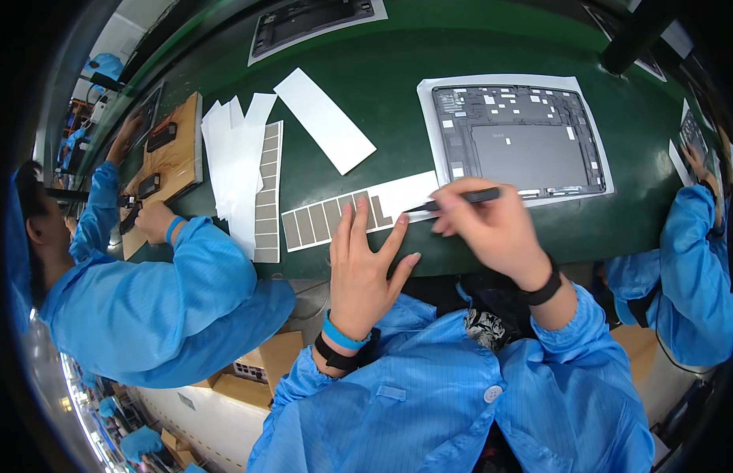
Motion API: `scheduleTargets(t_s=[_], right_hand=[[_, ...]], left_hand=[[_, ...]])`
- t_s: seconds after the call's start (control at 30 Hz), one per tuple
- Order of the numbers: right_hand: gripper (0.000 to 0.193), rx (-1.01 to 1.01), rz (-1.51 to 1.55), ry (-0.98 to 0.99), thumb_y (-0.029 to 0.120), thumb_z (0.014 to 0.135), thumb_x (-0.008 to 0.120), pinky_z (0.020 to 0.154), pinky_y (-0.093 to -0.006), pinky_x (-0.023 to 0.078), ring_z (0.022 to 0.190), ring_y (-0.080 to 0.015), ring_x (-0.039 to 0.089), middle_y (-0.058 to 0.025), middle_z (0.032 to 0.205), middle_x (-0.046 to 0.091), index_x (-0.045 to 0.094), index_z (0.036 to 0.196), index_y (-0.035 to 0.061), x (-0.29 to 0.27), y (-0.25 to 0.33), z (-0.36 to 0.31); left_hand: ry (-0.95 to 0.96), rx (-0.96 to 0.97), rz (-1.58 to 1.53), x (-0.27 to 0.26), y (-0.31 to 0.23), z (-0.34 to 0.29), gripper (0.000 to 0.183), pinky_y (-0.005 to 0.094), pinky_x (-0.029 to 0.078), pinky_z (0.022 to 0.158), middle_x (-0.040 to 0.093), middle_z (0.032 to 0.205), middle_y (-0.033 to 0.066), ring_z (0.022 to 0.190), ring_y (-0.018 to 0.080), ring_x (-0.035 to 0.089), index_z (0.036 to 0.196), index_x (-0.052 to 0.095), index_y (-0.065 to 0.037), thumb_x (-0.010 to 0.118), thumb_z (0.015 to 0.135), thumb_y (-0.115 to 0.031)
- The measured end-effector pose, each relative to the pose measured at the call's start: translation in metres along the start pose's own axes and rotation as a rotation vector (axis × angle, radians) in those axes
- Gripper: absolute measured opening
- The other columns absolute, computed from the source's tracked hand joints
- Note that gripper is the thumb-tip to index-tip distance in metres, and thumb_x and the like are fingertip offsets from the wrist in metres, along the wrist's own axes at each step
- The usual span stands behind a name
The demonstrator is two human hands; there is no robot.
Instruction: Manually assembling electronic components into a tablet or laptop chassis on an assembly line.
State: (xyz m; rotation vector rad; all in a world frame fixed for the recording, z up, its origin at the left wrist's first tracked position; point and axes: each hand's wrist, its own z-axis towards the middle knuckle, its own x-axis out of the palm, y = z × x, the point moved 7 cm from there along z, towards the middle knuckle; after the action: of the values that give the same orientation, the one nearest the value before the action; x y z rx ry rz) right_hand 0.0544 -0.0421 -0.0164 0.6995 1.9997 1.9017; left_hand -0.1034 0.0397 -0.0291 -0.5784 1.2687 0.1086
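Note:
A white backing strip [420, 191] lies slantwise on the green bench, with a row of grey rectangular stickers [307, 225] on its left part and bare white on its right. My left hand [358, 280] rests on the strip's lower edge, fingers spread, holding nothing. Between the fingers of my right hand [496, 236] are slim black tweezers [478, 196]. Their tip points left, close to the last sticker [380, 211] and the tip of my left index finger; whether it touches the sticker I cannot tell. Beyond my right hand a dark tablet housing [532, 154] with small white patches lies on a white sheet.
Left of the strip are overlapping white paper strips [232, 158] and another sticker strip [268, 197]. A white rectangle [325, 118] lies farther back, near a second housing [311, 22]. Co-workers in blue sit at left [145, 315] and right [690, 268]. A dark post [638, 39] stands back right.

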Motion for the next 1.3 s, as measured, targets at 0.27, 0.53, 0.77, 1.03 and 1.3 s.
scheduleTargets(t_s=[0.27, 0.53, 0.77, 1.03, 1.3], right_hand=[[0.011, -0.102, -0.269, -0.076, 0.008, 0.088, 0.066, 0.064, -0.0266, 0.057, 0.07, -0.0151, 0.073, -0.0113, 0.078, 0.073, 0.068, 0.09, -0.0027, 0.013, -0.012, 0.01], [0.016, -0.07, -0.222, -0.069, 0.009, 0.092, 0.064, 0.063, -0.0261, 0.056, 0.069, -0.0142, 0.071, -0.0115, 0.078, 0.073, 0.068, 0.101, -0.0046, 0.026, -0.014, 0.008], [0.025, -0.159, -0.029, -0.352, 0.008, 0.099, 0.055, 0.061, -0.0248, 0.054, 0.067, -0.0165, 0.069, -0.0129, 0.074, 0.069, 0.065, 0.116, -0.0072, -0.057, 0.03, 0.008], [0.025, -0.143, -0.085, -0.246, 0.013, 0.099, 0.058, 0.064, -0.0248, 0.054, 0.07, -0.016, 0.07, -0.0118, 0.077, 0.07, 0.066, 0.114, -0.0064, -0.095, 0.027, 0.067], [0.019, -0.142, -0.074, -0.253, 0.01, 0.097, 0.058, 0.066, -0.0279, 0.056, 0.071, -0.0153, 0.069, -0.0098, 0.079, 0.069, 0.066, 0.105, -0.0054, -0.092, 0.005, 0.08]], left_hand=[[0.029, 0.037, 0.001, 0.0, 0.001, -0.001, 0.059, 0.0556, 0.029, 0.114, 0.025, 0.159, 0.0284, 0.143, 0.0507, 0.028, 0.138, 0.062, -0.019, 0.075, 0.084, -0.041], [0.083, 0.015, 0.018, -0.001, -0.002, 0.001, 0.062, 0.0572, 0.03, 0.113, 0.025, 0.157, 0.03, 0.143, 0.053, 0.026, 0.138, 0.061, -0.019, 0.076, 0.083, -0.044], [-0.013, 0.004, -0.035, -0.011, -0.01, 0.011, 0.049, 0.0561, 0.032, 0.112, 0.041, 0.146, 0.0283, 0.138, 0.052, 0.036, 0.131, 0.065, -0.013, 0.075, 0.086, -0.03], [-0.171, 0.108, -0.06, -0.027, -0.047, 0.094, 0.021, 0.0446, 0.047, 0.085, 0.061, 0.098, 0.0153, 0.094, 0.0362, 0.059, 0.102, 0.061, -0.001, 0.068, 0.087, -0.015], [-0.037, 0.026, -0.043, 0.003, -0.034, 0.127, 0.022, 0.0442, 0.049, 0.08, 0.059, 0.097, 0.015, 0.092, 0.0353, 0.059, 0.093, 0.063, -0.002, 0.071, 0.088, -0.021]])
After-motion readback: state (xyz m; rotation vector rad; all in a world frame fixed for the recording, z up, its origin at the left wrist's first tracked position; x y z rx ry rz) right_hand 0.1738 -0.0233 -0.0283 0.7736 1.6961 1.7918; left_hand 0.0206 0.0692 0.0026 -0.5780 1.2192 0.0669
